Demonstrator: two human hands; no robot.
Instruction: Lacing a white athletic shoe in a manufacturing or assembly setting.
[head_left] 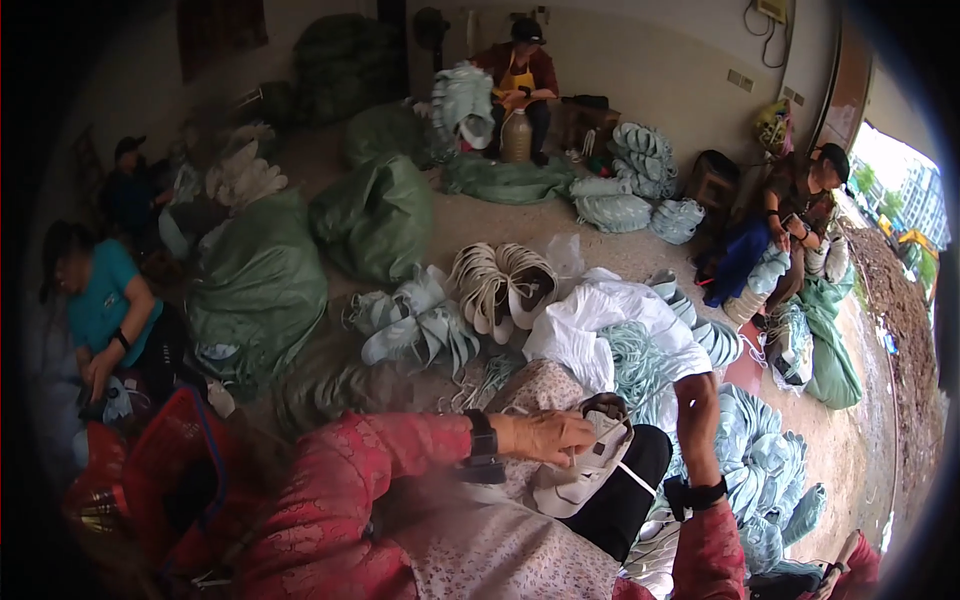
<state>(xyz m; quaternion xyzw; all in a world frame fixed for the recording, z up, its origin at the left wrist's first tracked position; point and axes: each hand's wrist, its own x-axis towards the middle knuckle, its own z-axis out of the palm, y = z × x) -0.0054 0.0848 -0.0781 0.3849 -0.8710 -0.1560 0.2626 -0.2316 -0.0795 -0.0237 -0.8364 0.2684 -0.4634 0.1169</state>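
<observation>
A beige shoe upper (572, 487) with a dark opening lies across my lap, on the flowered apron (510, 545) and a dark trouser leg. My left hand (552, 437) is closed on it near the lacing, its fingertips pinching at the eyelet edge. A white lace (638, 478) runs from the upper over the dark cloth. To the right, my right hand (697, 395) is raised apart from the upper, fingers curled together. What it holds, if anything, is too small to make out. Pale green laces (632, 355) lie in a bundle on white sacking just beyond.
Pale blue shoe uppers (755, 450) are heaped at my right, and cream ones (500, 285) stand ahead. Green sacks (258, 285) fill the left floor. A red basket (175, 470) stands at my left. Several people work around the room, one (800, 215) at the right.
</observation>
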